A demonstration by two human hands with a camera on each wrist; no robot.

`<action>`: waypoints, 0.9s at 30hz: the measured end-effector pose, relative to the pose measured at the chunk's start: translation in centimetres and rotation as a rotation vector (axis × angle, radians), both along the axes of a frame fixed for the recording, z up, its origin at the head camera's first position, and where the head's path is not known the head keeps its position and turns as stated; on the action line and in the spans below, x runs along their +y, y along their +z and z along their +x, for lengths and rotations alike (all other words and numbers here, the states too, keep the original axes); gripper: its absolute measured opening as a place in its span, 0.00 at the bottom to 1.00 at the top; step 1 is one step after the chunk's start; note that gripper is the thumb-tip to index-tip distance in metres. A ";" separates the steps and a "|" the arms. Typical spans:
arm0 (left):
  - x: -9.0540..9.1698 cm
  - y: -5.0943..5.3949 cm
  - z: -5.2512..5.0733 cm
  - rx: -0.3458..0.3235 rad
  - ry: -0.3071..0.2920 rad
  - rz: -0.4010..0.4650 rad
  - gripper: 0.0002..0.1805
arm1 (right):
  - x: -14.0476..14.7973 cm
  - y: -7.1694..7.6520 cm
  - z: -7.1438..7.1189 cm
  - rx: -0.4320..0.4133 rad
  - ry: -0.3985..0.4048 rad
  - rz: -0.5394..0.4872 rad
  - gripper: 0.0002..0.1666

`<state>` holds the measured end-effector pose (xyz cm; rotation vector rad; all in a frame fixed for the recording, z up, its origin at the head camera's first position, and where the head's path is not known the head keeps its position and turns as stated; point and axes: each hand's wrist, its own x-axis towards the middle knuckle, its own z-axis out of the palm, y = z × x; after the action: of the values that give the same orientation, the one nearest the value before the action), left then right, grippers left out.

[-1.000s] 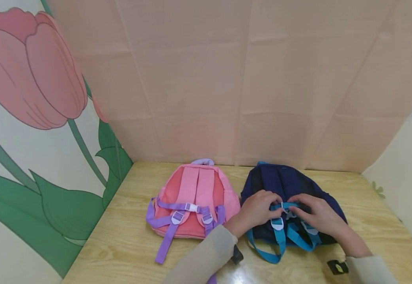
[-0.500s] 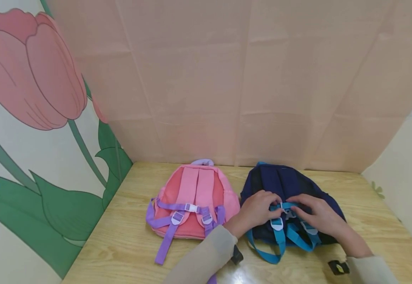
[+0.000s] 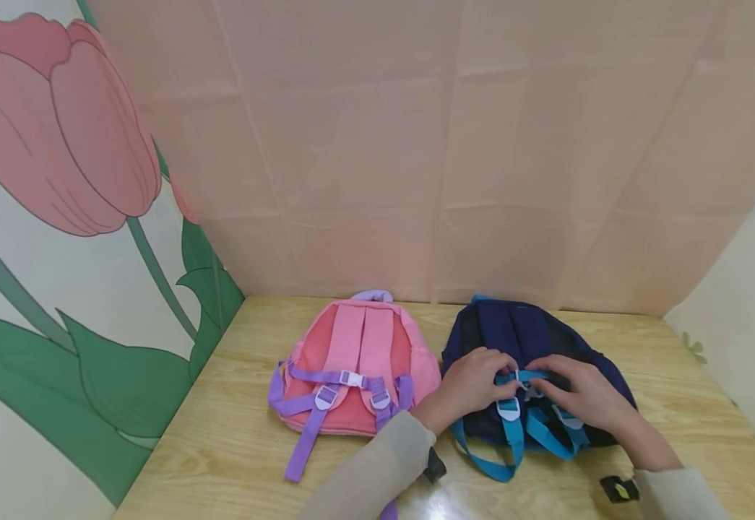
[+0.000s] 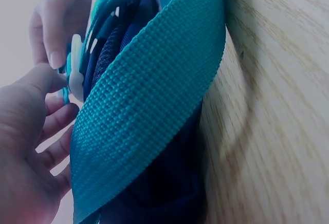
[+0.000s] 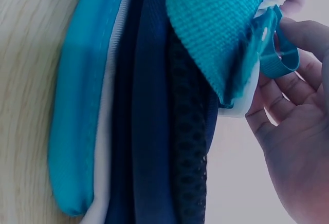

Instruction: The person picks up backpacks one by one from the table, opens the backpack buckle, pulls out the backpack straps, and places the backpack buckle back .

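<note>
A navy backpack (image 3: 514, 325) lies on the table with its shoulder straps facing up. Across it runs a thin teal chest strap (image 3: 536, 375) with a small light buckle (image 3: 518, 376). My left hand (image 3: 471, 383) pinches the strap at the buckle's left side between thumb and fingers. From the other side, my right hand (image 3: 588, 393) pinches the strap, and the fingertips of both hands are close together. In the right wrist view a teal strap loop (image 5: 288, 67) bends by the right fingers. Fingers partly hide the buckle, so whether it is fastened cannot be told.
To the left lies a pink backpack (image 3: 357, 347) with purple straps (image 3: 305, 448) and a white buckle (image 3: 352, 379). Loose teal webbing (image 3: 494, 473) hangs from the navy backpack onto the wooden table (image 3: 221, 433). A beige sheet (image 3: 351, 144) hangs behind.
Both hands keep almost the same place and grip, with only tiny finger shifts at the buckle. Both backpacks stay where they were.
</note>
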<state>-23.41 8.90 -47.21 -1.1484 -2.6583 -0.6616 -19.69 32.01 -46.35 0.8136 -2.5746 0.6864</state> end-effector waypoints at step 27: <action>-0.1 -0.3 -0.1 0.000 0.009 0.022 0.12 | 1.5 0.5 0.5 -0.120 0.067 -0.156 0.19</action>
<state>-23.55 8.85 -47.49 -1.1305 -2.6480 -0.6870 -19.14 33.51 -45.83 0.8333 -2.5683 0.9711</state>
